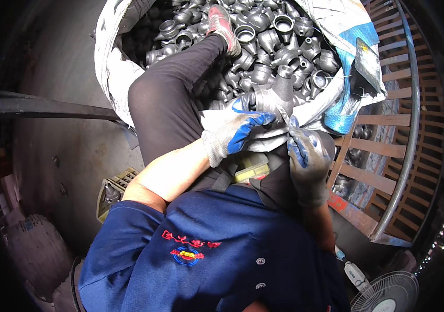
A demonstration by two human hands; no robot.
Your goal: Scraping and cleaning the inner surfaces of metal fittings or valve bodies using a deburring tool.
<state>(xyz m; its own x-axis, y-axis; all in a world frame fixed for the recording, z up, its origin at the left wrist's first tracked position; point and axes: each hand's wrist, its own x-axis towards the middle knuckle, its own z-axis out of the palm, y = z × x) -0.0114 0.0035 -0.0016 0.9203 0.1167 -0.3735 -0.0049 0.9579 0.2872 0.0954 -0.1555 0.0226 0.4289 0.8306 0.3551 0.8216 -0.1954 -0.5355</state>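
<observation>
A dark grey metal casting [283,91] with a tapered neck stands in front of my lap, its narrow end pointing away from me. My left hand [235,127], in a grey glove with blue coating, is closed on the casting's left side, thumb toward me. My right hand [308,151], gloved alike, is at the casting's near right side with its fingers curled together. A thin pale piece shows by its fingertips; I cannot make out what it is. Beyond the hands, many similar castings [261,73] fill a large white woven bag [108,57].
My leg [165,88] lies over the bag's edge, its red shoe [222,28] among the castings. A rusty slatted metal frame [388,151] stands at right. A yellow crate [108,200] holding a casting is at left. A fan [388,294] stands at lower right.
</observation>
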